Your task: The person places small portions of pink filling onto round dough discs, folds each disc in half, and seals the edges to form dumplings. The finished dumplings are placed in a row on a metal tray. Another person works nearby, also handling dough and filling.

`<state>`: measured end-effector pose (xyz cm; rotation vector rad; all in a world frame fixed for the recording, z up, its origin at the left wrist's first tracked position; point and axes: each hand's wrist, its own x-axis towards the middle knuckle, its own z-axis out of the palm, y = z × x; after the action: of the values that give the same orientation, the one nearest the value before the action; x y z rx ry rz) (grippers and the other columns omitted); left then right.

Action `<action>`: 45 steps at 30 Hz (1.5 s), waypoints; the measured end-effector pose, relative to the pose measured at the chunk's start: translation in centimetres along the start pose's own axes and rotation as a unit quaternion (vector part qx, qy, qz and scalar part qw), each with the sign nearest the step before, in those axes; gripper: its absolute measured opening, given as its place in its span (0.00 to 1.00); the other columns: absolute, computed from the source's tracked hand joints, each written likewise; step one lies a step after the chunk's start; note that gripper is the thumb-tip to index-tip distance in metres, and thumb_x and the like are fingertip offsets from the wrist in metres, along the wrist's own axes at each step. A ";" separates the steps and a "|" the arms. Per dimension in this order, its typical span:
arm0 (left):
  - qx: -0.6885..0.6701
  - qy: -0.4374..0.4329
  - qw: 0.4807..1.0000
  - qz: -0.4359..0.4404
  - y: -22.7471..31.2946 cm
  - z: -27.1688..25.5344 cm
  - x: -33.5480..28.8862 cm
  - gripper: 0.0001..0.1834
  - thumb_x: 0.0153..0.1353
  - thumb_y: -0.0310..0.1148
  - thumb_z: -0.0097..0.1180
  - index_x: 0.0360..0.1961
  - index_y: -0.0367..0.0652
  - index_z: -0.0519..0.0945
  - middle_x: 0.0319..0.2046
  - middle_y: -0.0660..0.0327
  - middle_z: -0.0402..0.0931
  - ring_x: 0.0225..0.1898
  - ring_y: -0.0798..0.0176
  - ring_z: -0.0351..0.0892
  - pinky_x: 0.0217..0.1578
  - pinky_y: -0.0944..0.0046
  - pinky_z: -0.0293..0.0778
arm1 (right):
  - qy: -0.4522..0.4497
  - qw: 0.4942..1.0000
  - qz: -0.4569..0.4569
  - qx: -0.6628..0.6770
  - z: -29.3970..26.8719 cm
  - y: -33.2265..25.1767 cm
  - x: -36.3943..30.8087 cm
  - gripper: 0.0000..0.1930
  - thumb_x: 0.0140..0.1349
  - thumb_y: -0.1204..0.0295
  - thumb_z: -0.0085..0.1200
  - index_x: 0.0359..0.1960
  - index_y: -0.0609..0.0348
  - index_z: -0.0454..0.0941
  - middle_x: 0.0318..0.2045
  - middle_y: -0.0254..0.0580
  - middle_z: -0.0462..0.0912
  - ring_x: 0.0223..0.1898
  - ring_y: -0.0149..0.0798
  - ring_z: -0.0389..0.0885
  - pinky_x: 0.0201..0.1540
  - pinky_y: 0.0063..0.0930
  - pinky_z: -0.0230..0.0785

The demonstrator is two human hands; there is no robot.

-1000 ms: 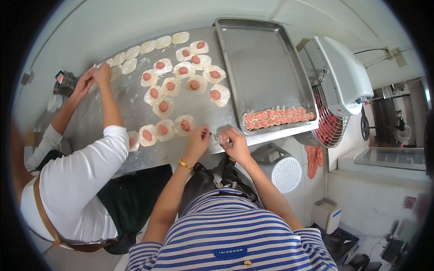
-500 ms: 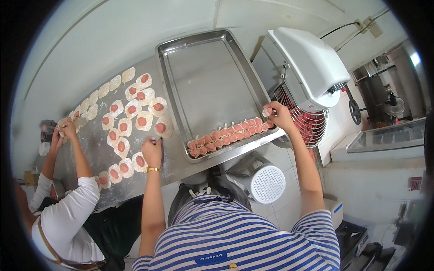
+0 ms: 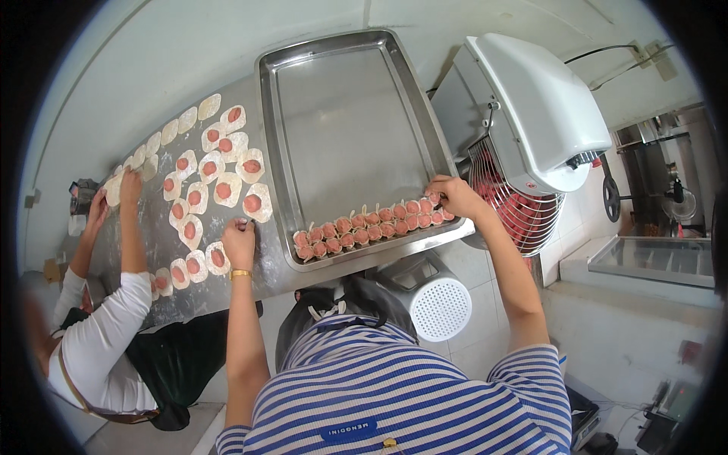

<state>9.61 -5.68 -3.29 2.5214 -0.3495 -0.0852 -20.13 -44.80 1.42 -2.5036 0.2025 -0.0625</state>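
My right hand (image 3: 455, 197) pinches a small meat-filled dumpling (image 3: 433, 197) at the right end of the back row. Its fingers cover part of it. Two rows of dumplings (image 3: 371, 224), pink filling showing on top, stand along the near side of a large metal tray (image 3: 345, 136). Over the table, my left hand (image 3: 240, 244) is closed, fingers curled around something small and dark that I cannot make out. Just beyond it lies a flat dough wrapper (image 3: 257, 202) with a lump of pink filling. Several more filled wrappers (image 3: 226, 189) spread out to the left.
At the left, a co-worker's hands (image 3: 125, 189) handle plain wrappers on the floured metal table (image 3: 227, 292). A white mixer (image 3: 538, 114) with a wire guard over pink meat stands right of the tray. A white perforated stool (image 3: 440, 309) sits below the table edge.
My right hand has brought the dumpling down and left to the end of the row. My left hand stays closed near the same wrappers. The whole view has shifted slightly.
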 end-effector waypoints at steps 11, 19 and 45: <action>0.014 -0.001 1.000 -0.013 -0.3 0.4 0.3 0.11 0.50 0.32 0.60 0.33 0.37 0.81 0.27 0.52 0.81 0.31 0.48 0.81 0.36 0.55 0.75 | 0.005 0.998 0.030 0.056 -0.3 0.0 -1.3 0.18 0.39 0.86 0.48 0.35 0.63 0.81 0.32 0.50 0.80 0.34 0.52 0.79 0.38 0.36 0.73; -0.001 0.025 1.000 -0.004 -0.3 0.7 0.1 0.12 0.50 0.33 0.60 0.34 0.35 0.80 0.28 0.50 0.81 0.31 0.48 0.82 0.36 0.54 0.75 | -0.025 0.989 0.090 0.117 -0.3 0.7 -1.1 0.20 0.42 0.85 0.47 0.38 0.60 0.83 0.33 0.48 0.82 0.33 0.49 0.80 0.38 0.33 0.73; -0.003 0.056 0.998 -0.028 1.1 1.0 -0.8 0.12 0.52 0.33 0.61 0.33 0.35 0.81 0.27 0.49 0.81 0.30 0.49 0.82 0.35 0.55 0.75 | -0.080 0.978 0.180 0.063 -1.4 -1.1 0.9 0.16 0.46 0.81 0.51 0.38 0.56 0.84 0.32 0.52 0.84 0.36 0.48 0.83 0.41 0.33 0.73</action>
<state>8.46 -6.88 -3.49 2.5170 -0.2342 0.0322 -19.27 -44.89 3.21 -2.2945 0.5624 0.2664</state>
